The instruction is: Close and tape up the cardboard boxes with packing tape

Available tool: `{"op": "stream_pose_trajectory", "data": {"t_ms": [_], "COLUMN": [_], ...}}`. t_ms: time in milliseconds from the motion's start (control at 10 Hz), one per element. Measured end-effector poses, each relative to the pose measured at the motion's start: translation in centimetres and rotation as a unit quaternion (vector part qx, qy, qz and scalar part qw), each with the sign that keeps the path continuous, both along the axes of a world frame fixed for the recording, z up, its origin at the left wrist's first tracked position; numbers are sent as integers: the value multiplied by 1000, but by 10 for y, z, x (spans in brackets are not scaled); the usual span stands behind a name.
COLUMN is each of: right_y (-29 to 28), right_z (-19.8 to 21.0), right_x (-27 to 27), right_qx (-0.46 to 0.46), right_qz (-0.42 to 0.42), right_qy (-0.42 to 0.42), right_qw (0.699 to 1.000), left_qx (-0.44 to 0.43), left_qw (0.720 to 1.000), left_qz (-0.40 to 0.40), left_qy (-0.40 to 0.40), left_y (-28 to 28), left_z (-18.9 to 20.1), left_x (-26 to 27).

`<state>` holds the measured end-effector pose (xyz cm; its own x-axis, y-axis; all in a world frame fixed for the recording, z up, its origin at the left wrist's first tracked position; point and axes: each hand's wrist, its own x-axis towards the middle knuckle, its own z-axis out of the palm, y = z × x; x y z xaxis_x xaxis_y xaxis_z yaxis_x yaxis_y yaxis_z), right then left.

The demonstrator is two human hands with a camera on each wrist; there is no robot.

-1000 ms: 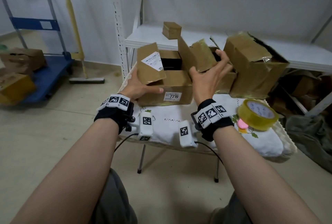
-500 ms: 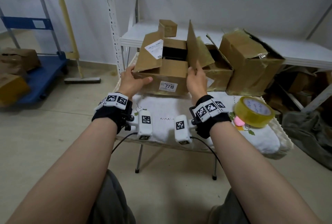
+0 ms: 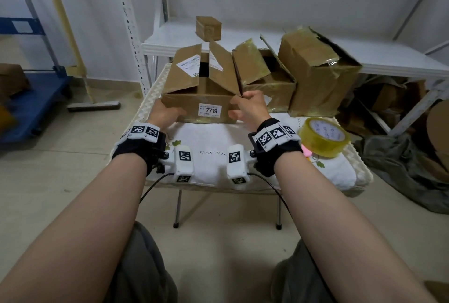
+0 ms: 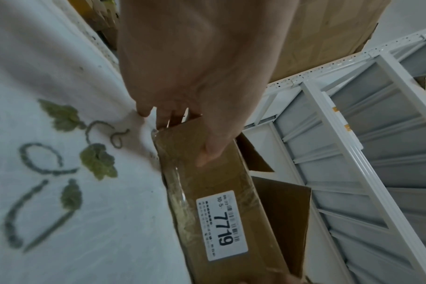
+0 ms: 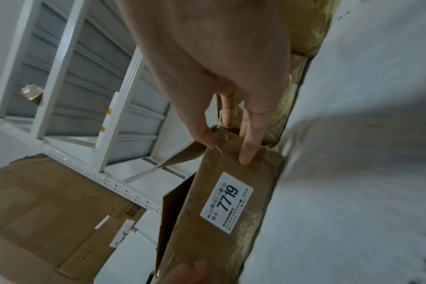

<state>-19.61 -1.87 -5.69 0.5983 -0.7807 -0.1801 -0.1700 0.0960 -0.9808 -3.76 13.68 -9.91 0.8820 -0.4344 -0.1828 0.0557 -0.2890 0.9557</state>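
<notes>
Cardboard box (image 3: 194,104) marked 7719 sits on the white cloth (image 3: 213,142) of the small worktop, its top flaps standing half open. The person's left hand (image 3: 165,114) grips its near left corner, thumb on the front face and fingers round the side. The right hand (image 3: 250,108) holds the near right corner the same way, thumb and one finger on the front, the others behind the edge. Just beside it on the right stands a second open box (image 3: 269,76), then a taller box (image 3: 318,71). A roll of packing tape (image 3: 324,136) lies on the cloth near the right wrist. A little box (image 3: 208,28) rests on the white shelf (image 3: 393,59) behind.
</notes>
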Motion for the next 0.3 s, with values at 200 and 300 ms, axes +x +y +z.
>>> {"op": "stream_pose_trajectory", "data": {"t_ms": [200,300], "right_y": [-1,-1], "right_z": [6,12], "right_x": [-25,-41], "right_qx": [94,139], "right_qz": [6,-19], "right_qy": [-47,-89], "right_qw": [994,986], "left_qx": [-53,-110], "left_qw": [994,985], "left_qz": [93,133], "left_qy": [-18,-23], "left_y": [8,15], "left_z": [26,47], "left_x": [-17,-21]}}
